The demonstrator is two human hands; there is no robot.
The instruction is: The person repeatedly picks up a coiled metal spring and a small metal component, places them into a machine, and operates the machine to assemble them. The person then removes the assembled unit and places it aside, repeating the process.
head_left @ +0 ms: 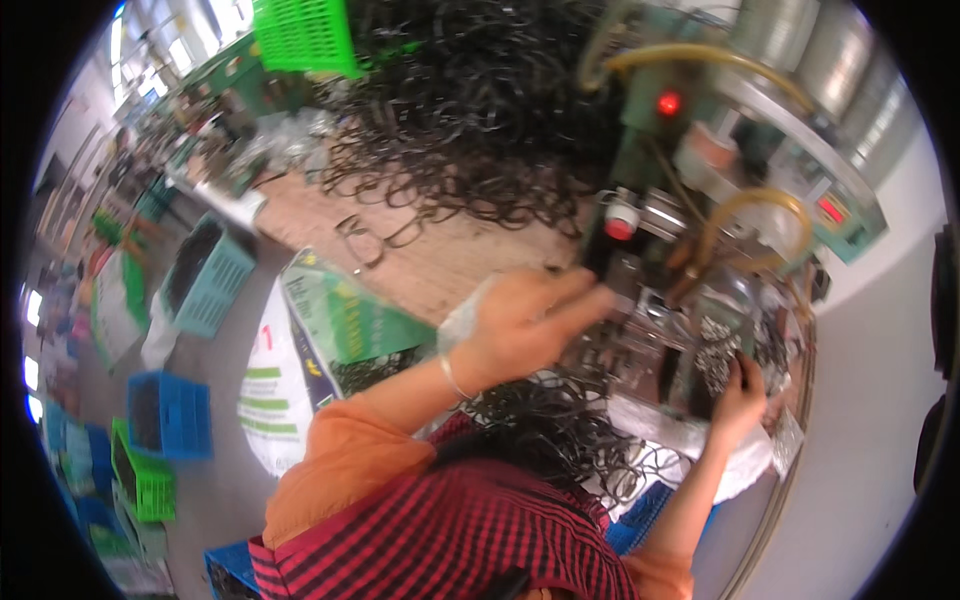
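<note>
My left hand [535,322] is blurred, with its fingers stretched out toward the front of a green bench machine [640,345]. Nothing shows between those fingers. At the near right of the machine, my right hand [738,402] has its fingers bent together at a heap of small metal pieces [715,345] in a dark tray [690,385]. Whether a piece is between its fingertips is too small to see. A pile of thin black rubber-like loops [560,425] hangs between my forearms, in front of the machine.
A large heap of black loops [470,100] covers the far side of the wooden table [440,250], beside a green basket [305,35]. A yellowish hose [760,200] curves over the machine. To the left stand a white sack [270,400], a teal crate [215,280] and a blue crate [185,415].
</note>
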